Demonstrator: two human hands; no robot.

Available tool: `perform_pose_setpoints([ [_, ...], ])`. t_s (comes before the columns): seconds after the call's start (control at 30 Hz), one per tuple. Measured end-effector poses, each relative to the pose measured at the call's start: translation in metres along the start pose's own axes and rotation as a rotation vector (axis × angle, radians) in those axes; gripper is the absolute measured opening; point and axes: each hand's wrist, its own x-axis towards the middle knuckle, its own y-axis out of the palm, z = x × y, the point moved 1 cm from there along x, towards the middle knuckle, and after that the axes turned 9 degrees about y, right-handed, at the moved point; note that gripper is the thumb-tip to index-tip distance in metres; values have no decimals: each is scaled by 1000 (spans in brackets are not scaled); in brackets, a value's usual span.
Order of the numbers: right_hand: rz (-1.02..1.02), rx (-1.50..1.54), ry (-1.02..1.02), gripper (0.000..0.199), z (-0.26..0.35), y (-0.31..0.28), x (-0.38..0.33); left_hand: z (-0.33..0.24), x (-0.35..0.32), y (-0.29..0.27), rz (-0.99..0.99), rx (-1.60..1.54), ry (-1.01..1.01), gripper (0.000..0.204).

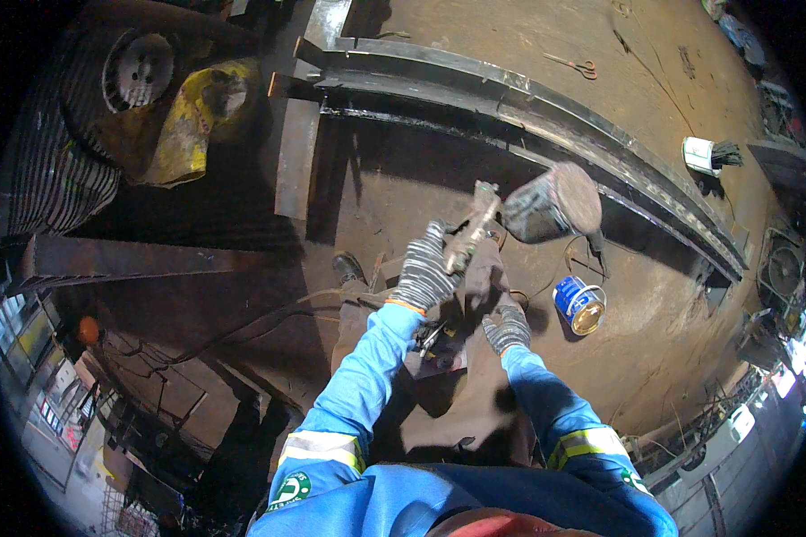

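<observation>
**Spray gun held over a steel beam on a workshop floor**

The scene is viewed from above, with both blue-sleeved forearms entering from the lower edge. A spray gun (471, 234) is gripped in the left hand (425, 268), which is covered by a grey knitted glove; the fingers are wrapped closed around the gun's handle. The gun is raised above the floor, and its paint cup (553, 203), a dark grey cylinder, is seen tilted to the right of the gun body. The right hand (508, 328), also gloved, is held lower and just beside a dark piece of brown cloth or clothing below the gun; whether anything is grasped by it cannot be told, since the fingers are partly hidden.

A long steel beam (546, 112) is laid across the rusty brown floor beyond the hands, curving from upper centre to the right edge. A small open blue paint can (579, 304) is stood on the floor, near the right hand and in front of the beam. A brush (709, 155) with a white wrapped head is laid beyond the beam at right. A yellow cloth (184, 121) is draped at upper left, beside a round fan (139, 70).
</observation>
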Motion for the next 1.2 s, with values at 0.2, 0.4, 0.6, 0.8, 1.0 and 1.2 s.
perform_pose_setpoints([
  [0.2, -158, 144, -28, 45, -8, 15, 6, -20, 3, 9, 224, 128, -81, 39],
  [0.4, -177, 105, -60, 44, -6, 13, -1, 16, 15, -3, -134, -186, -159, 24],
  [0.6, -222, 85, -104, 44, -8, 17, 1, 59, 27, -56, -571, -389, -194, 17],
  [0.8, -195, 71, -99, 47, -7, 17, 5, 84, 29, -103, -792, -86, -85, 18],
  [1.0, -180, 73, -87, 47, -3, 13, 1, 89, 27, -107, -928, -221, -242, 31],
  [1.2, -196, 60, -122, 47, -8, 19, 6, 78, 33, -69, -632, -179, -104, 18],
])
